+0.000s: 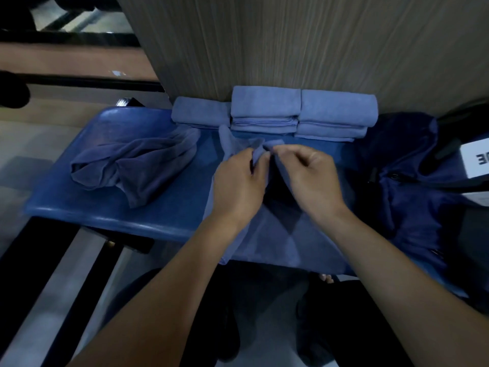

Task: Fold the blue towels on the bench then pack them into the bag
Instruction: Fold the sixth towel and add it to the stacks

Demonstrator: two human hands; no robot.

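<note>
A blue towel (267,239) lies over the front of the blue bench (87,197), hanging past its edge. My left hand (238,184) and my right hand (312,178) both pinch the towel's raised far edge close together above the bench's middle. Three stacks of folded blue towels (267,107) stand against the wooden panel at the back. A crumpled darker blue towel (132,165) sits on the bench's left part. A dark blue bag (407,194) lies at the bench's right end.
A wood-grain panel (291,43) rises directly behind the bench. A white label (476,160) with dark letters shows at the right edge. Black bars and grey floor (39,260) lie to the lower left. My dark-clad legs are below the bench.
</note>
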